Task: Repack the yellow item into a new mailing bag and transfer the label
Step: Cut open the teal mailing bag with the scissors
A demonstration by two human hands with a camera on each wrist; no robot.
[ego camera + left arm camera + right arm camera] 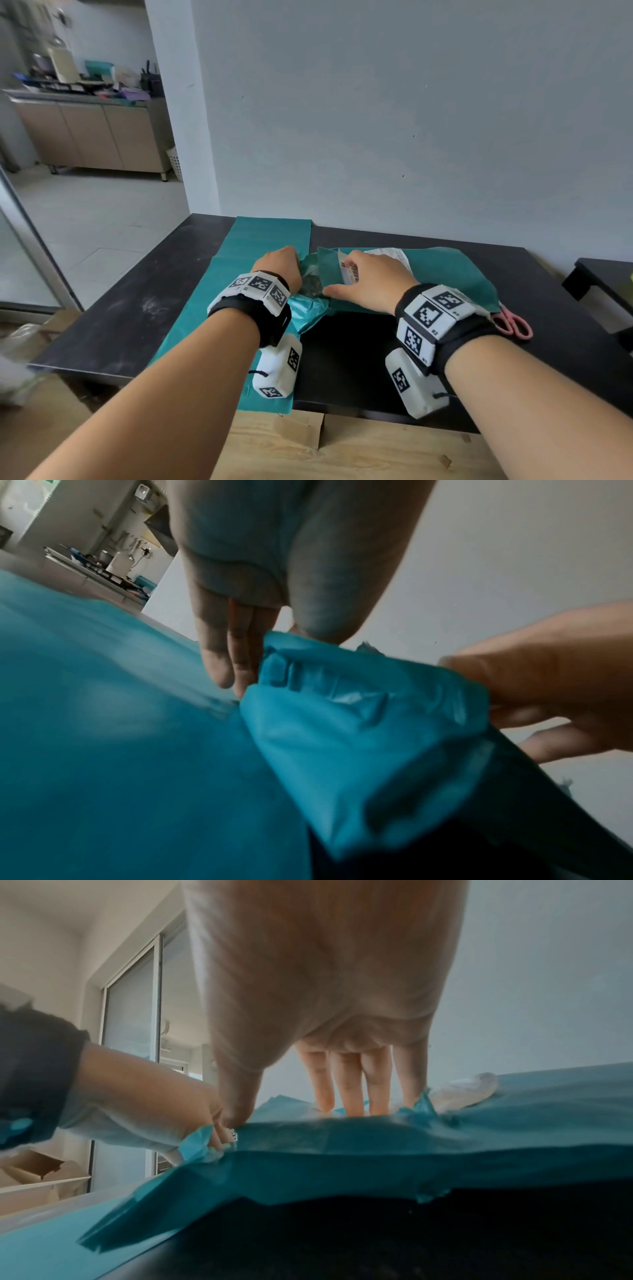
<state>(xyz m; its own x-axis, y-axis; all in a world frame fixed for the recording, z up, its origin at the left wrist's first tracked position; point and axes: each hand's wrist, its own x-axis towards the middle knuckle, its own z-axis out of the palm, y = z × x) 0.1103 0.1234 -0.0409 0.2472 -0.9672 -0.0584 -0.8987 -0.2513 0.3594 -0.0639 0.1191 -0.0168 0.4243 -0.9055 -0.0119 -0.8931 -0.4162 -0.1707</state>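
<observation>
Left hand at torn mouth of used teal bag on black counter, grip pinching crumpled bag edge between thumb and fingers. Right hand flat on same bag, grip spread, fingers straight and pressing bag near white label; thumb at bag's near edge. New teal bag lies flat just left, partly under left wrist. Yellow item hidden, cannot tell where. Pink scissors beside right wrist.

a black table carries a flat teal mailing bag, a torn teal bag and pink scissors.
</observation>
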